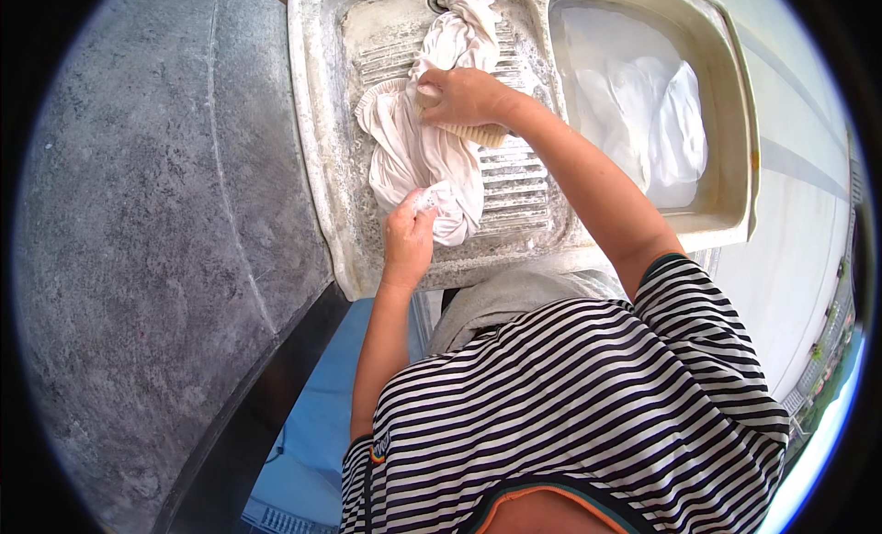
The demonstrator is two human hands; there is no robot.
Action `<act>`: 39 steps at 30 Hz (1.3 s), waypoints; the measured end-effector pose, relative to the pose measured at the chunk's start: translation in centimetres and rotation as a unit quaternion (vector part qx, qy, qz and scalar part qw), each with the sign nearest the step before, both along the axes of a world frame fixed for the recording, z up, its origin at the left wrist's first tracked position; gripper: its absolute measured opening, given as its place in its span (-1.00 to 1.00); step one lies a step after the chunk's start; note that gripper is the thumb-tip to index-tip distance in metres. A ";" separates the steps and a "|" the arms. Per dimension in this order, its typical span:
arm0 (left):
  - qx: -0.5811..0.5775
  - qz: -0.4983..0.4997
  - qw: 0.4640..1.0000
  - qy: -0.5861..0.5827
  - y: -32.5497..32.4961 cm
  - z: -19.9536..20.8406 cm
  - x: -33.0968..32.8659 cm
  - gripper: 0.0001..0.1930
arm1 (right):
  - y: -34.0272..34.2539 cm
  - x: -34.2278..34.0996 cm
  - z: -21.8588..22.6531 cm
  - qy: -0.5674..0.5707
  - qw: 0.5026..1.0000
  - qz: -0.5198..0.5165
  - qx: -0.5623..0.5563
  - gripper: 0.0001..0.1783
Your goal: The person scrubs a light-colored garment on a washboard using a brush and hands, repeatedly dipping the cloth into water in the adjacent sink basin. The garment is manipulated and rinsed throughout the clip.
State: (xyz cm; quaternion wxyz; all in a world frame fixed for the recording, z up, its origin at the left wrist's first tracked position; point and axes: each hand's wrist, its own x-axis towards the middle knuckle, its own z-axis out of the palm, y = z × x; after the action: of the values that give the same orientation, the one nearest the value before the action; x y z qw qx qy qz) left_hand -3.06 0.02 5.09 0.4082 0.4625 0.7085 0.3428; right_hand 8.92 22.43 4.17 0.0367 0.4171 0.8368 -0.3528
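Note:
A wet, pale pink-white garment lies bunched lengthwise over the ribbed washboard of a worn laundry sink. At its near end my left hand is closed on a fold of the cloth, with some suds beside the fingers. Higher up, my right hand grips a scrubbing brush whose pale bristles show below the palm, against the garment's middle. The far end of the cloth runs twisted toward the drain.
The right basin holds cloudy water with white cloth soaking in it. A raised divider parts it from the washboard side. To the left is a dark grey stone-like counter with a black edge.

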 end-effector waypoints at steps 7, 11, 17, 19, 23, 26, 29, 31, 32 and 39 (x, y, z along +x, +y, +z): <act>0.244 0.289 0.881 -0.283 1.3 5.6 -4.1 -0.70 | 2.1 2.2 2.5 0.392 0.861 -0.266 -0.187 -0.42; 0.152 0.340 0.851 -0.370 2.1 6.3 -3.7 -0.72 | 8.2 11.2 2.2 0.348 0.872 -0.337 -0.071 -0.41; -0.075 0.268 0.922 -0.270 -0.8 -3.9 2.0 -0.67 | -3.1 6.9 3.5 0.063 0.959 -0.168 0.220 -0.26; -0.061 0.234 0.945 -0.221 -0.9 -4.6 2.1 -0.66 | -9.9 4.8 1.1 0.117 0.961 -0.025 0.249 -0.31; -0.044 0.175 0.979 -0.097 -0.6 -5.0 1.9 -0.63 | -6.1 3.2 -3.6 0.086 0.953 0.002 0.290 -0.37; -0.063 0.123 0.986 -0.096 -0.5 -4.9 1.9 -0.59 | 6.7 2.8 -5.9 -0.033 0.937 -0.144 0.316 -0.36; -0.058 0.135 0.978 -0.148 -0.6 -5.6 1.9 -0.58 | 9.8 2.5 -4.6 0.026 0.947 -0.195 0.254 -0.61; -0.086 0.179 0.959 -0.202 -1.1 -5.5 1.6 -0.59 | 4.6 1.5 -2.4 0.005 0.964 -0.117 0.239 -0.33; -0.095 0.204 0.947 -0.229 -1.3 -5.2 1.5 -0.60 | 0.6 1.1 -0.4 0.021 0.980 -0.059 0.188 -0.32; -0.050 0.155 0.964 -0.210 -0.3 -4.8 2.1 -0.62 | -2.7 3.9 -4.6 0.076 0.950 0.036 0.301 -0.43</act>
State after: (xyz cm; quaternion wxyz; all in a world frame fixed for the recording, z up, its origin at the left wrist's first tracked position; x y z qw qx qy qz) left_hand -0.93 -0.28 0.31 0.5122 0.2435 0.6859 0.4560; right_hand 12.79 19.75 -0.41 -0.1416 0.3504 0.9188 -0.1136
